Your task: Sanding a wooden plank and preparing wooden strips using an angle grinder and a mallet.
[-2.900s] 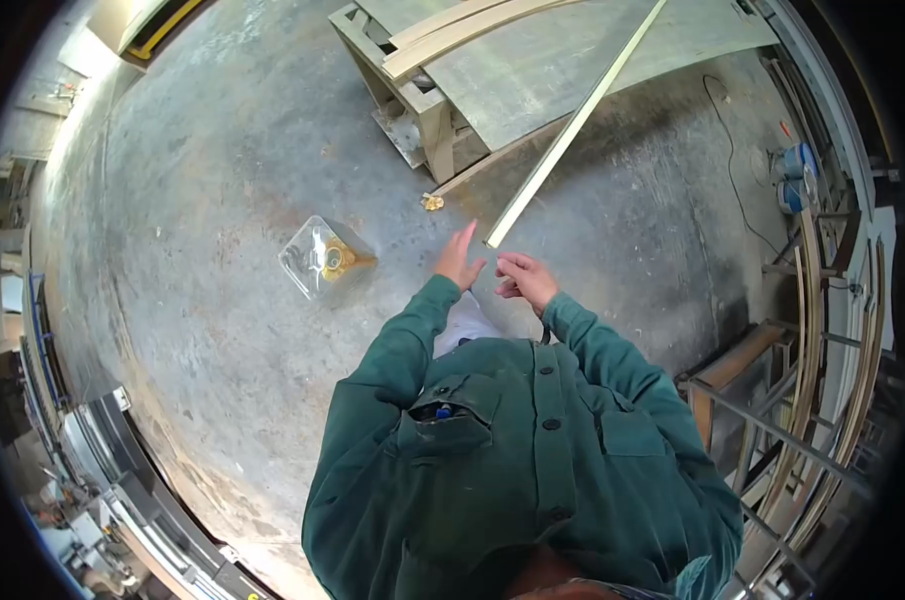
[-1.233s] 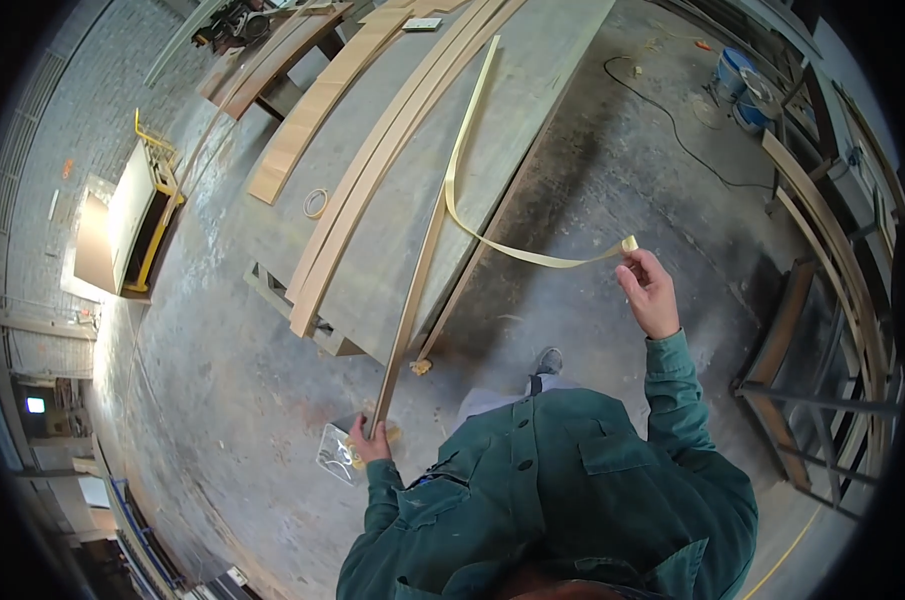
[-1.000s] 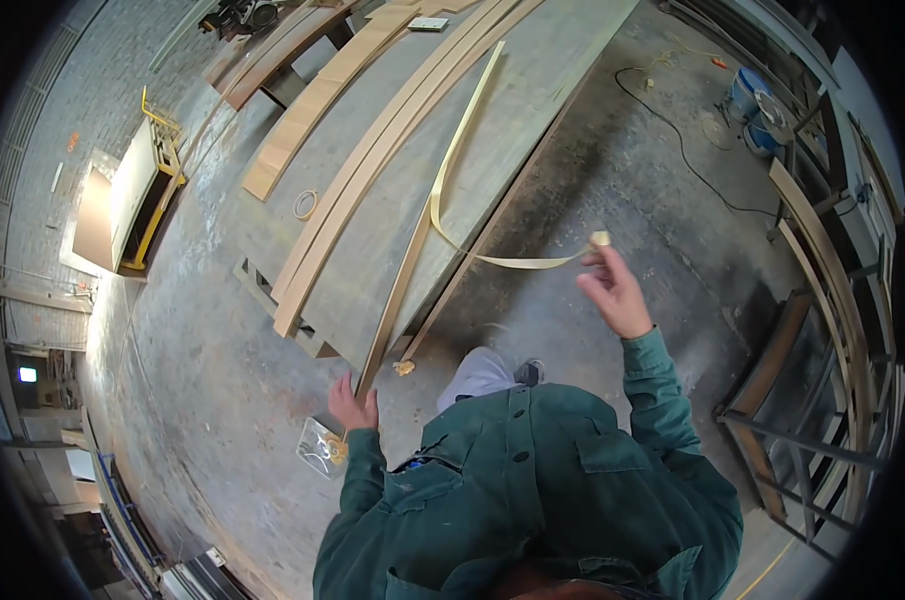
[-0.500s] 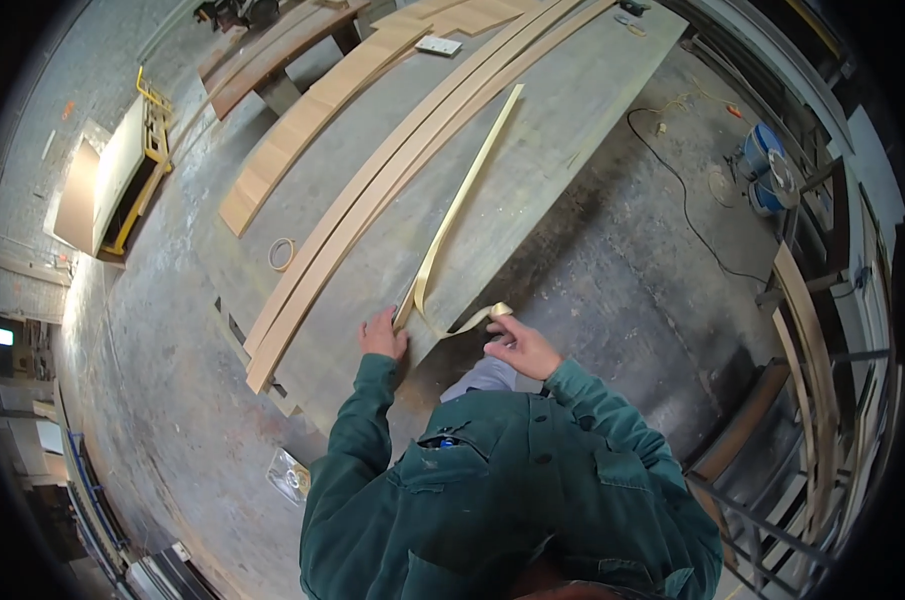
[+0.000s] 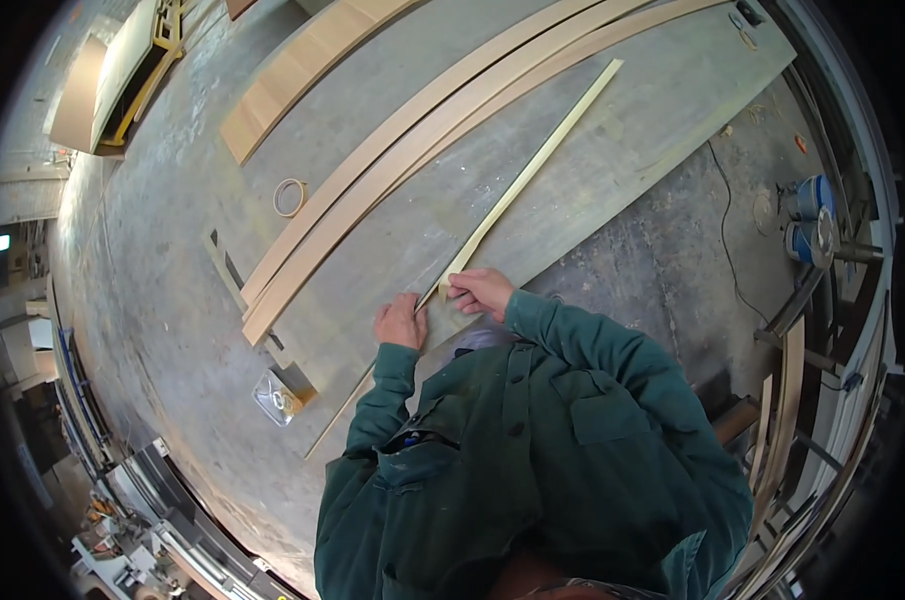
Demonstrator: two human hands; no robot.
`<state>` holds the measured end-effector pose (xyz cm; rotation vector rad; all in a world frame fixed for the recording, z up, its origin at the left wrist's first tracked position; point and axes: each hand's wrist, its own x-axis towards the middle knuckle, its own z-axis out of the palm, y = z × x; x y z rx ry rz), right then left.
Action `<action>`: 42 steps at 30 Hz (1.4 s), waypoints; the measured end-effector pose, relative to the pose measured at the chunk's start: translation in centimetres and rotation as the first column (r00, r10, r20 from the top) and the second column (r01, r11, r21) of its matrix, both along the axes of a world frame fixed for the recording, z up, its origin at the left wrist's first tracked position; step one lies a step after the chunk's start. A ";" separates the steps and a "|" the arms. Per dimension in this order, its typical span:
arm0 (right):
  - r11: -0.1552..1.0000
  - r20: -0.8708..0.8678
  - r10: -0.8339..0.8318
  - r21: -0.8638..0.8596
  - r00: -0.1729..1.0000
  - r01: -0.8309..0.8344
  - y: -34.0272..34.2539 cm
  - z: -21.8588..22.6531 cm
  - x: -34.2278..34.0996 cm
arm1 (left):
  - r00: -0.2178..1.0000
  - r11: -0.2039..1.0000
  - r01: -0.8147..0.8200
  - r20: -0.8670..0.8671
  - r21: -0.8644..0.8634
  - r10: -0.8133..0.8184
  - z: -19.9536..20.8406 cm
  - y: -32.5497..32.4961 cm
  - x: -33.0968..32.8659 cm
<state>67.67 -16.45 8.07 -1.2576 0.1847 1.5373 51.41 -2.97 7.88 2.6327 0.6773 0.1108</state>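
Note:
A long, narrow strip of pale yellow tape (image 5: 544, 165) runs diagonally over the large flat board, lying along a thin strip (image 5: 344, 412) whose near end sticks out past the board's edge, beside my left sleeve. My left hand (image 5: 400, 322) is closed on this thin strip near the board's front edge, thumb toward the right. Just right of it, my right hand (image 5: 480, 292) pinches the tape where its loose part bends down. A small bit of tape shows under the right fingertips; the rest is hidden by the hand.
Long curved wooden pieces (image 5: 402, 165) lie on the board (image 5: 612, 190), beyond the tape. A ring of tape (image 5: 290, 197) sits left of them, and a wider wooden panel (image 5: 307, 75) lies farther back. Blue buckets (image 5: 810, 240) and a dark cable (image 5: 724, 230) are right; a clear container (image 5: 277, 398) is left.
My right hand has moved left and up, close to my left hand. The tape that hung in a slack loop now lies straighter along the thin strip. The view has shifted.

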 end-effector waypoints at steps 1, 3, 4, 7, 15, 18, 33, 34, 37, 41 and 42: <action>0.998 -0.096 -0.070 0.000 0.993 0.070 0.1 -0.1 0.3 | 1.000 1.000 -0.004 0.002 -0.009 0.004 -0.1 -0.1 0.1; 0.990 -0.154 -0.099 0.080 0.983 0.112 -0.9 0.4 1.6 | 0.999 0.999 -0.027 0.033 0.018 0.026 -0.3 -0.5 0.2; 0.974 -0.219 -0.113 0.167 0.969 0.152 -1.3 1.4 2.4 | 0.999 1.000 -0.028 0.040 0.008 0.027 -0.3 -0.4 0.0; 0.872 -0.255 -0.281 0.335 0.925 0.357 -3.9 7.9 7.6 | 0.997 0.997 -0.068 0.024 0.037 0.067 -0.3 -0.2 -0.7; 0.109 0.041 -0.955 0.969 0.294 0.220 -22.7 29.6 22.2 | 0.998 0.995 -0.057 -0.021 0.076 0.058 0.0 -0.7 0.1; 0.145 0.169 -0.962 0.982 0.213 -0.122 -30.9 33.1 23.0 | 0.982 0.993 -0.106 -0.151 0.061 0.114 0.4 -0.9 0.9; 0.904 0.769 -0.424 0.393 0.479 0.169 -37.1 19.4 24.5 | 0.749 0.784 0.604 0.438 -0.142 -0.497 11.0 -21.8 35.7; 0.939 0.871 -0.338 0.338 0.358 0.064 -37.6 19.1 24.8 | 0.679 0.638 0.717 0.490 -0.281 -0.547 12.9 -25.1 37.9; 0.996 0.968 -0.052 0.069 0.247 -0.058 -40.4 20.0 26.1 | 0.507 0.006 0.770 0.606 -0.638 -0.613 15.5 -32.4 42.8; 0.989 0.974 0.118 -0.134 0.192 0.068 -45.5 19.4 28.2 | 0.335 -0.032 0.804 0.497 -0.594 -0.800 15.8 -37.8 48.0; 0.988 0.974 0.118 -0.134 0.194 0.072 -46.7 19.2 28.6 | 0.332 -0.036 0.803 0.497 -0.595 -0.802 15.3 -38.9 49.0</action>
